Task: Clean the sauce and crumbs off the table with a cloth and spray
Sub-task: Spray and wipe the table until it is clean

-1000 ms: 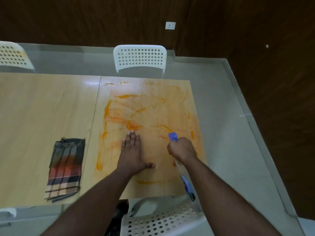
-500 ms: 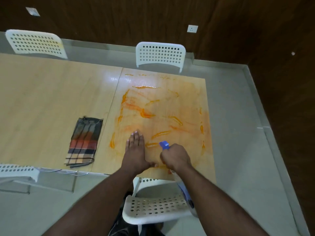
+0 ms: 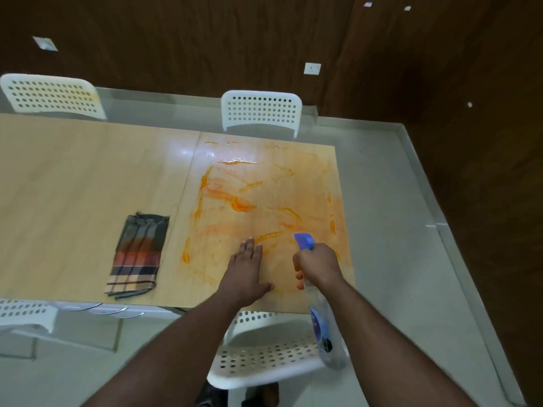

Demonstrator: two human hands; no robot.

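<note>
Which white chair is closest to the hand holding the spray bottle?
The white chair right below the arms, tucked at the table's near edge. Its seat sits just under the right hand; the others stand farther off.

Light comes from overhead and is moderate — the pale wood table (image 3: 88, 177) reads bright while the dark panelled wall (image 3: 176, 39) behind it is dim and murky. A white glare patch sits on the table well beyond the grip of the right hand (image 3: 318, 264) on the spray bottle (image 3: 323, 324), toward the far edge. Shadows are soft and faint. Straight edges bow outward near the corners — wide-angle distortion. Detail is slightly soft throughout, and the forearms nearest the camera look smeared.
</note>
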